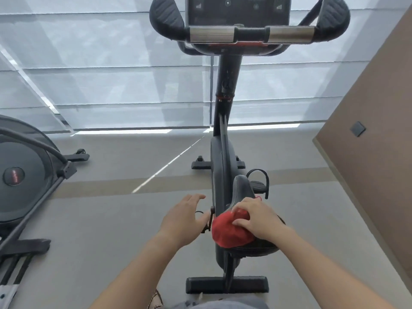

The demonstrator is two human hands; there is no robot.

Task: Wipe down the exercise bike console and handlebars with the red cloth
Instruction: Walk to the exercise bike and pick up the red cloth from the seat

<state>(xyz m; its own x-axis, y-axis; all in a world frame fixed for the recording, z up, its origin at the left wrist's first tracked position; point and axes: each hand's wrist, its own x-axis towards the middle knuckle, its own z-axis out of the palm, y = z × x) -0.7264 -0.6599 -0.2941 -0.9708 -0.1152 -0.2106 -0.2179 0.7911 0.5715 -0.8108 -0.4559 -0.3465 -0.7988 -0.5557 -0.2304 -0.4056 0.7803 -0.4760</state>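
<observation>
Head view: console [238, 10] top cropped; red cloth [229, 231] hides saddle [244, 188].

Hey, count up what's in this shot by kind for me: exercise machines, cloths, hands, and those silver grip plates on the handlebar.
Exercise machines: 2, the bike and a second machine at left.
Cloths: 1, the red cloth on the bike's seat.
Hands: 2, left hand and right hand.
Silver grip plates: 2.
Total: 7.
</observation>
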